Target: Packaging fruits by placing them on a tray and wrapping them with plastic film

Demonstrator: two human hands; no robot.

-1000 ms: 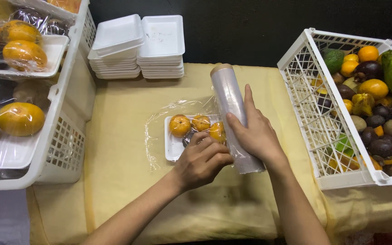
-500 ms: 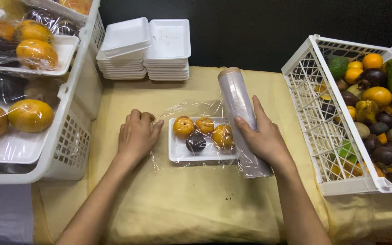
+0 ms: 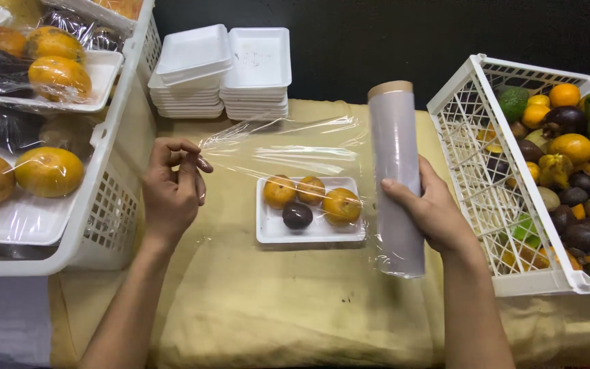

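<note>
counter under yellow cloth. right hand wraps around the cling film roll, long axis running near-to-far, cardboard end pointing away, roughly upright tilt. left hand pinches the film sheet edge, stretched leftward from roll above the foam tray. tray holds three orange fruits and one dark fruit. right crate: mixed loose fruit. left crate: wrapped fruit trays. far: two stacks of foam trays.

Stacked foam trays, fruit crate
</note>
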